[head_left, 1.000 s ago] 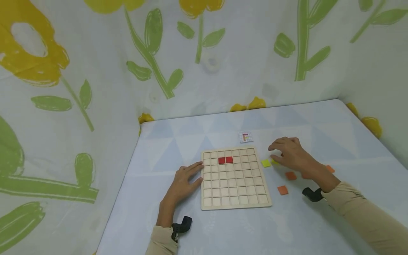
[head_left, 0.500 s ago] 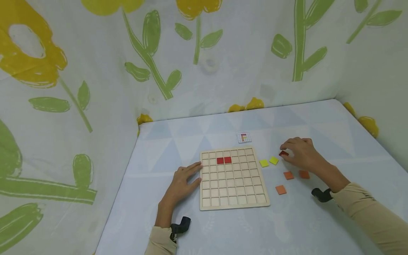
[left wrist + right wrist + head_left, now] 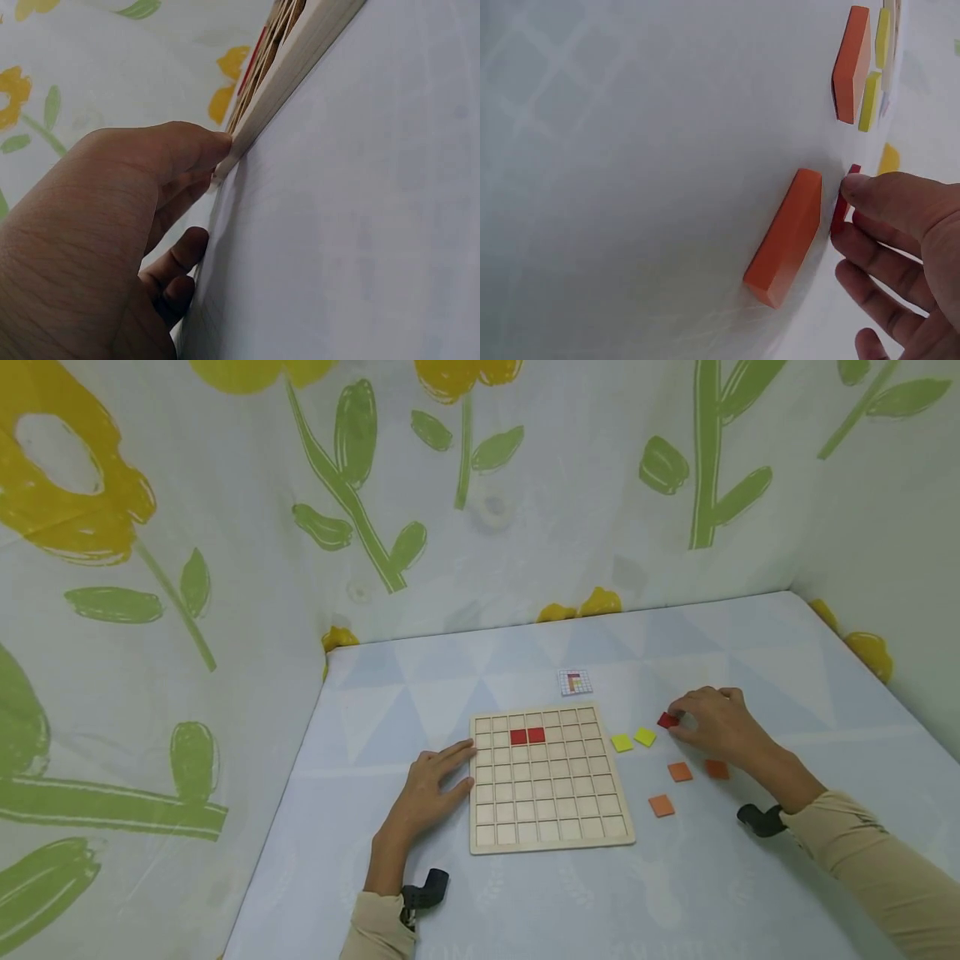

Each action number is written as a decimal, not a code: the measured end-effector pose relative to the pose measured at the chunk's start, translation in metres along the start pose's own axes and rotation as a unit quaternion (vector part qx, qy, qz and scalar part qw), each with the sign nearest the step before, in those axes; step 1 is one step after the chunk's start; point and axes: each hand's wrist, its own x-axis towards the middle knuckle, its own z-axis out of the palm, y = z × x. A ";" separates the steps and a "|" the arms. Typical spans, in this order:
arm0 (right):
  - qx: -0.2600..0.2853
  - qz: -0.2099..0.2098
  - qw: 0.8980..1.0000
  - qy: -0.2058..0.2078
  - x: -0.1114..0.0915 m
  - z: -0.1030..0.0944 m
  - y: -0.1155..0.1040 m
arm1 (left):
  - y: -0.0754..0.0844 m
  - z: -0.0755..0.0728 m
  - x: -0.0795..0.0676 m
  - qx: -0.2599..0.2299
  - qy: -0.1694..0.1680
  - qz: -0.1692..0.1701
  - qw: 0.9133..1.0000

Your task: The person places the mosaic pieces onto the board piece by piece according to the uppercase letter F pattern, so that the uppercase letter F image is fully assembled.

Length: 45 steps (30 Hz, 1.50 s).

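My right hand (image 3: 716, 720) pinches a small red square tile (image 3: 666, 720) at the tabletop, right of the board. In the right wrist view, the thumb and a finger meet the red tile's (image 3: 845, 196) edges. My left hand (image 3: 427, 793) rests at the left edge of the wooden grid board (image 3: 551, 847), its fingers fairly straight. From the left wrist view, the thumb touches the board's side (image 3: 289, 71). Two red tiles (image 3: 527, 736) lie side by side in cells near the board's top.
Two yellow tiles (image 3: 633, 741) lie between the board and the right hand. Several orange tiles (image 3: 680, 772) lie nearer the person. Behind the board is a small pattern card (image 3: 574, 682) with a coloured figure on a grid. A flowered cloth (image 3: 495, 560) hangs behind the table.
My right hand has moved right from above the yellow tiles to the red tile and now pinches it. The left hand stays at the board's edge.
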 end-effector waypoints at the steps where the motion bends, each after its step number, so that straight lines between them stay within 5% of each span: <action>1: -0.001 -0.001 1.000 0.001 0.000 0.000 0.000 | 0.000 0.000 0.000 0.001 0.001 0.001 1.000; 16: 0.009 -0.035 0.998 0.050 0.004 -0.007 -0.011 | 0.000 -0.005 0.000 -0.004 0.000 0.001 1.000; 45: 0.063 -0.118 0.990 0.041 0.026 -0.009 -0.050 | 0.003 -0.004 -0.001 -0.007 -0.013 -0.022 1.000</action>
